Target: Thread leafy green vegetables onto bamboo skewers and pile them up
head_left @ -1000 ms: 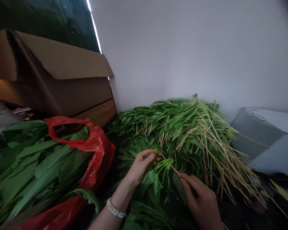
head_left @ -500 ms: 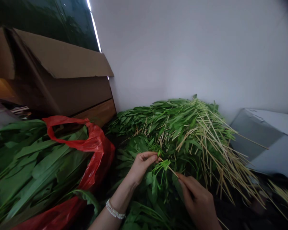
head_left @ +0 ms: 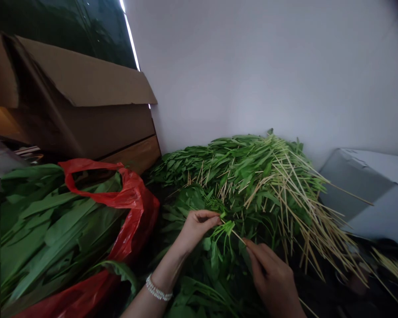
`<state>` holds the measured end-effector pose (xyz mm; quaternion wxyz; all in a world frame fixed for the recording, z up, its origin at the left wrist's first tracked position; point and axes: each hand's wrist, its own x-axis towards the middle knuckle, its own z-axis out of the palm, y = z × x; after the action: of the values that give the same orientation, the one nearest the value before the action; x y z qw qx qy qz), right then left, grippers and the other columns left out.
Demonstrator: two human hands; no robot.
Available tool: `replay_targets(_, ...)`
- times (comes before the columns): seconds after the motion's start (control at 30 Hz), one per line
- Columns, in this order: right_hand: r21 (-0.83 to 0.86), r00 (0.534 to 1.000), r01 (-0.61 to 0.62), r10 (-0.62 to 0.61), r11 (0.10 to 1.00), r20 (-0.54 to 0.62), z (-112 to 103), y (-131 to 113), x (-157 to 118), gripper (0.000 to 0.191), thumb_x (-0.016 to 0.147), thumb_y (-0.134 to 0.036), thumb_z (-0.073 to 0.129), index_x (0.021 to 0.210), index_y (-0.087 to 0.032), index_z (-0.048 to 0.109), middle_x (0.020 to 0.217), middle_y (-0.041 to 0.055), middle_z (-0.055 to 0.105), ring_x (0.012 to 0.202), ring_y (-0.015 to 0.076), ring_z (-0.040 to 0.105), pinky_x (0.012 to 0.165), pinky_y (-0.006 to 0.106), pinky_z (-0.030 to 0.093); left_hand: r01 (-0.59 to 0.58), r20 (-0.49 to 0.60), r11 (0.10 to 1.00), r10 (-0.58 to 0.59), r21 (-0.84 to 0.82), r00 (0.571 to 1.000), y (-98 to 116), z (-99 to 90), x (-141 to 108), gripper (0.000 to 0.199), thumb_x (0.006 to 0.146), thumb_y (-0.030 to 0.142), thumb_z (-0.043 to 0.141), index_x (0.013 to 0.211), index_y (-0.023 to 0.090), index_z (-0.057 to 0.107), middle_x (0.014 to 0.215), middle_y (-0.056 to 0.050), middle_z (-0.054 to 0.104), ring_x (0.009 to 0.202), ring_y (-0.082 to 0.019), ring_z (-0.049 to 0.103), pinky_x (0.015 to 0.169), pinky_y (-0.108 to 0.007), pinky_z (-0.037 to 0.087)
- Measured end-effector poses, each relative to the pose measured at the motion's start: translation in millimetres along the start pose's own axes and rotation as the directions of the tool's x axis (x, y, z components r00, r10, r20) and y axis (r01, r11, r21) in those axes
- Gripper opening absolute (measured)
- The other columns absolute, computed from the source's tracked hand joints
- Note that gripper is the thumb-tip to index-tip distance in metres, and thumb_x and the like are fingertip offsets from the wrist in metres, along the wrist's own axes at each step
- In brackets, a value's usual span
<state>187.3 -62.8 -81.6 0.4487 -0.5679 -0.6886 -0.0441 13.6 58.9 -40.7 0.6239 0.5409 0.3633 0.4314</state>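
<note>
Head view: right hand (head_left: 273, 274) nearest, lower centre-right, thumb and forefinger clamped on the lower end of a thin stick (head_left: 238, 236). Left hand (head_left: 197, 227) across from it, thumb and forefinger pressed together at the stick's upper end; can't tell exactly what's pinched. Beaded bracelet (head_left: 157, 290) on left wrist. Stick slants between both hands, runs at a bunch of green stems (head_left: 226, 229), leaves hanging below. Loose dark leaves (head_left: 199, 293) under the hands. Left side: red plastic bag (head_left: 134, 196), handle loop up, beside and partly around large leaves (head_left: 63, 216). Beyond hands: heap of leafy greens (head_left: 215, 154), many pale sticks (head_left: 293, 187) fanning out right. White box (head_left: 381, 194) right of heap. Cardboard box (head_left: 109, 126) back left, flap out. Pale wall (head_left: 252, 66) behind the heap.
</note>
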Motion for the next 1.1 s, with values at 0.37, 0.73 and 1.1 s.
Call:
replay_targets(0.37,-0.032,0.999,0.031,-0.032,0.999,-0.032,4,-2,0,0.028,0.093,-0.018,0.041,0.108,-0.016,0.065,0.078,0.005,0.067,0.069,0.0132,0.067,0.071,0.021,0.054,0.124,0.1,0.991,-0.119,-0.046,0.988,2,5.5,-5,0.027,0.058,0.035,0.083,0.07,0.013,0.072,0.065,-0.001,0.066,0.06,-0.01,0.056,0.064,-0.021,0.042)
replay_targets(0.73,-0.021,0.999,0.038,-0.038,0.999,-0.022,7,-8,-2,0.028,0.094,-0.019,0.041,0.11,-0.017,0.064,0.081,0.0055,0.068,0.069,0.0137,0.067,0.072,0.023,0.055,0.061,0.308,0.997,-0.069,0.036,0.949,4,4.2,-6,0.024,0.061,0.034,0.082,0.07,0.014,0.073,0.069,-0.001,0.067,0.065,-0.012,0.057,0.068,-0.023,0.042)
replay_targets(1.1,-0.05,0.999,0.041,-0.041,0.998,-0.01,7,-9,-1,0.029,0.094,-0.017,0.039,0.109,-0.017,0.063,0.081,0.006,0.068,0.07,0.0138,0.068,0.075,0.023,0.054,0.1,0.304,0.995,-0.1,0.016,0.947,-1,2.5,-4,0.034,0.058,0.032,0.084,0.084,0.014,0.074,0.076,-0.004,0.07,0.069,-0.013,0.061,0.071,-0.025,0.046)
